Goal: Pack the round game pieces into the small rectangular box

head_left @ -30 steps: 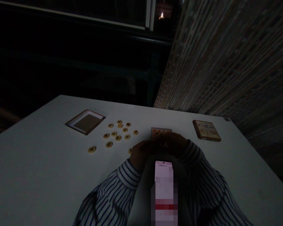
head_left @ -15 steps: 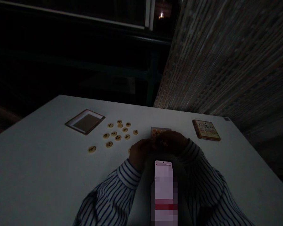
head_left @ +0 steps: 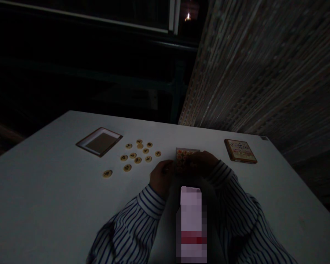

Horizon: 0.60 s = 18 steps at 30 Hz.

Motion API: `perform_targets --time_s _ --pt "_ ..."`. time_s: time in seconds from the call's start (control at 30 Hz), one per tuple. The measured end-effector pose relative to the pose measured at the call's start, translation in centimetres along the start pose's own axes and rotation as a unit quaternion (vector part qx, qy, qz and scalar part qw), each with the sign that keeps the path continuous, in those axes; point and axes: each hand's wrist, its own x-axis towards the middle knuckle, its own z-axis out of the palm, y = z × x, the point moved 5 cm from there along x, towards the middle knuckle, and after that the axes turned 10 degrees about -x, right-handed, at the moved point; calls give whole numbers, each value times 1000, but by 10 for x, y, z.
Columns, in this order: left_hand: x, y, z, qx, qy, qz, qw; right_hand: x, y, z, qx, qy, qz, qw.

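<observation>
A small box (head_left: 187, 149) filled with rows of red-marked Chinese chess pieces lies in front of me. My left hand (head_left: 161, 179) is at its left side, fingers curled, with what looks like a round Chinese chess piece (head_left: 166, 168) in them. Over the right part of the box, my right hand (head_left: 203, 163) has its fingers bent down onto the pieces; deep shadow hides what the fingertips grip. Several loose black-marked Chinese chess pieces (head_left: 138, 160) are scattered left of the hands, one of them blank side up.
An open shallow box lid (head_left: 99, 143) lies at the far left of the white table (head_left: 57, 190). A closed printed box (head_left: 241, 151) sits at the right. A lit phone (head_left: 191, 211), partly pixelated, is between my forearms. A string curtain (head_left: 253, 66) hangs behind the table.
My right hand has drawn back rightward, uncovering more of the box's pieces. The loose piece beside my left hand no longer shows, and that hand's fingers have curled.
</observation>
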Motion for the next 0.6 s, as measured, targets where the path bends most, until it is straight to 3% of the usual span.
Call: perform_targets --time_s 0.6 --pt "1 -7 4 30 -19 -1 999 8 -5 17 -59 -62 -7 996"
